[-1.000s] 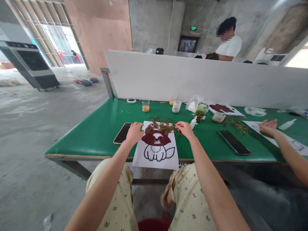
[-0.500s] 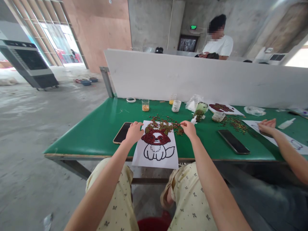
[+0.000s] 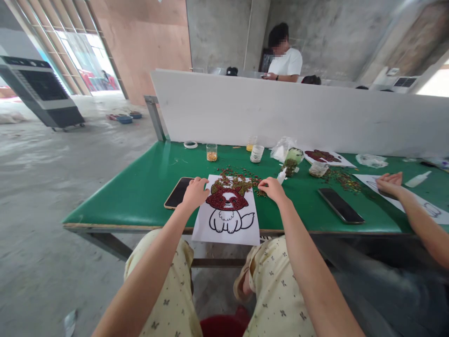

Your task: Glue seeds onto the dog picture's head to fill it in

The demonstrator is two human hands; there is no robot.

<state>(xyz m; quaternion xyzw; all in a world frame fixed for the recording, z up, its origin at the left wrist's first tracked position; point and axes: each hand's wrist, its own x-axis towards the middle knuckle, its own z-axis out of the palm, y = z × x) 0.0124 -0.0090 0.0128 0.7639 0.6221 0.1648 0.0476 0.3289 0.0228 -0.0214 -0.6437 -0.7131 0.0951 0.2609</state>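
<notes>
A sheet of paper (image 3: 210, 231) printed with a fox-like animal lies at the table's front edge, its lower end jutting over. Dark red seeds (image 3: 219, 202) fill most of the animal's head, with green ones in the ears; the body is bare outline. My left hand (image 3: 196, 191) rests at the paper's upper left edge, over the corner of a phone (image 3: 177, 193), fingers spread. My right hand (image 3: 274, 189) hovers by the paper's upper right, thumb and fingertips pinched near loose mixed seeds (image 3: 242, 181). Anything between those fingertips is too small to make out.
Behind the seeds stand a cup of orange grains (image 3: 212, 153), a white cup (image 3: 257, 153), a glue bottle (image 3: 282, 176) and a green-tinted jar (image 3: 292, 161). A second phone (image 3: 340, 206) lies right, near another person's hand (image 3: 390, 183). A white panel (image 3: 280, 114) borders the table's back.
My right hand has shifted slightly left and down toward the paper, its fingertips pinched. My left hand stays in place. Behind the panel, the standing person has moved left.
</notes>
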